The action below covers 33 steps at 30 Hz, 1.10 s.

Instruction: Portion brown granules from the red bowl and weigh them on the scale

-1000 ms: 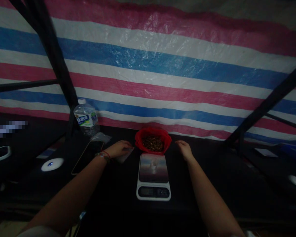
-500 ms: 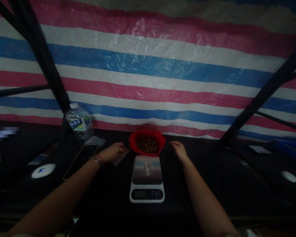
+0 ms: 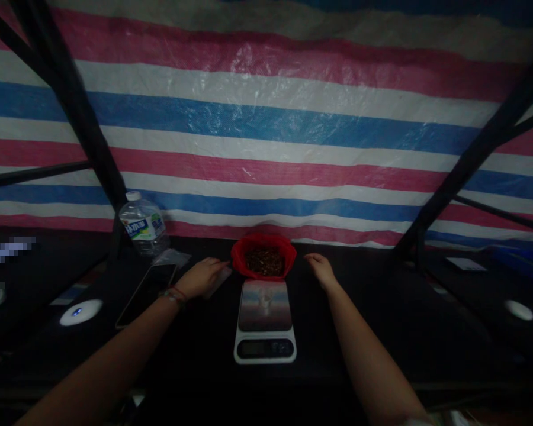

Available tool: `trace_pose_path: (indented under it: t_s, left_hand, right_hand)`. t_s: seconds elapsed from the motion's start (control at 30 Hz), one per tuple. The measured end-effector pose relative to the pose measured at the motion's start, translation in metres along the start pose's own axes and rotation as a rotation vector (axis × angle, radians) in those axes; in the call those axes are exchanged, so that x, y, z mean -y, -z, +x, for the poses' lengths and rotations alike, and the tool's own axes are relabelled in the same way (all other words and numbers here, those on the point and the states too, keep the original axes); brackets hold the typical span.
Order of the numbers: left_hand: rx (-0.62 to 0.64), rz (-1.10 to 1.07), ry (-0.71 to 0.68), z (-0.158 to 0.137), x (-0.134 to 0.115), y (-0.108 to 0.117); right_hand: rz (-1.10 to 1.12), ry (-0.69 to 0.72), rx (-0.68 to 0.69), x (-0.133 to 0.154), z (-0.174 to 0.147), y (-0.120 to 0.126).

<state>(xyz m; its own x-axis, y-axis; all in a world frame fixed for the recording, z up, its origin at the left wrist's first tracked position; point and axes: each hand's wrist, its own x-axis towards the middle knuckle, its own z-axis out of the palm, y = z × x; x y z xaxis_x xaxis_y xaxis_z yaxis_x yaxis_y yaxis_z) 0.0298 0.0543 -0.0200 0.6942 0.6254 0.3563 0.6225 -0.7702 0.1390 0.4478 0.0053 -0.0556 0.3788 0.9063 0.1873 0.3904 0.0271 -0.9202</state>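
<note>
My left hand [image 3: 203, 277] rests low over a small clear plastic bag [image 3: 217, 283], fingers stretched toward the red bag and its forefinger close to that bag's rim; I cannot tell if they touch. The red plastic bag [image 3: 237, 251] stands with its mouth wide, holding many small brown pieces [image 3: 265, 260]. To its right is my right hand [image 3: 322, 270], fingers closed together, apart from the bag; anything inside them is hidden. A white kitchen scale [image 3: 265, 351] lies between my forearms, a small clear object [image 3: 265, 299] on its shiny plate. The display is too dark to read.
At the left are a phone [image 3: 145, 296], a clear bottle [image 3: 144, 228] and a white oval device [image 3: 80, 312]. On the right lie a pale flat card [image 3: 466, 264] and another white oval thing [image 3: 519, 310]. Dark posts frame a striped sheet [image 3: 266, 142] behind the black table.
My left forefinger has reached out toward the red bag's rim, and the hand has flattened a little. My right hand stays nearly where it was. The view has tilted slightly up.
</note>
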Motion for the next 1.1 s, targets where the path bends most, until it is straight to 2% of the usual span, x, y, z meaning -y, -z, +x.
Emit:
trace_pose_path:
  t_s: [0.17,0.33,0.4,0.47,0.57,0.63,0.67,0.73,0.77,0.9,0.97,1.03,1.1]
  left_hand:
    - [-0.23,0.001,-0.044,0.034,-0.022,0.024]
    - [-0.389,-0.125,-0.196,0.051,-0.073,0.017]
    - [-0.347,-0.19,-0.22,0.047,-0.089,0.01]
    - [-0.212,-0.22,-0.286,0.04,-0.098,0.007]
    - [-0.004,-0.239,-0.37,0.033,-0.103,0.007]
    - [0.058,-0.25,-0.379,0.032,-0.104,0.008]
    - [0.068,-0.254,-0.382,0.032,-0.105,0.008]
    - [0.059,-0.262,-0.384,0.032,-0.107,0.007]
    - [0.042,-0.263,-0.381,0.033,-0.107,0.006]
    - [0.008,-0.233,-0.303,0.037,-0.105,0.012]
    - [0.047,-0.198,-0.241,0.038,-0.099,0.018]
    - [0.073,-0.153,-0.183,0.038,-0.09,0.023]
    - [0.082,-0.114,-0.142,0.039,-0.079,0.024]
  right_hand:
    - [-0.004,-0.003,0.021,-0.004,0.002,-0.001]
    - [-0.038,0.024,0.035,-0.005,0.002,-0.006]
    - [-0.048,0.031,0.01,-0.004,0.001,-0.007]
    - [-0.064,0.058,-0.066,0.001,-0.002,-0.006]
    - [-0.129,0.185,-0.235,0.016,-0.009,-0.003]
    - [-0.164,0.288,-0.289,0.034,-0.017,-0.004]
    - [-0.167,0.325,-0.269,0.045,-0.022,-0.007]
    - [-0.174,0.334,-0.151,0.072,-0.03,-0.014]
    - [-0.183,0.343,-0.031,0.086,-0.032,-0.018]
    - [-0.332,0.444,0.544,0.143,-0.031,-0.031]
    - [-0.51,0.374,0.827,0.162,-0.027,-0.033]
    - [-0.688,0.222,0.933,0.17,-0.025,-0.031]
    - [-0.815,0.113,0.913,0.167,-0.025,-0.03]
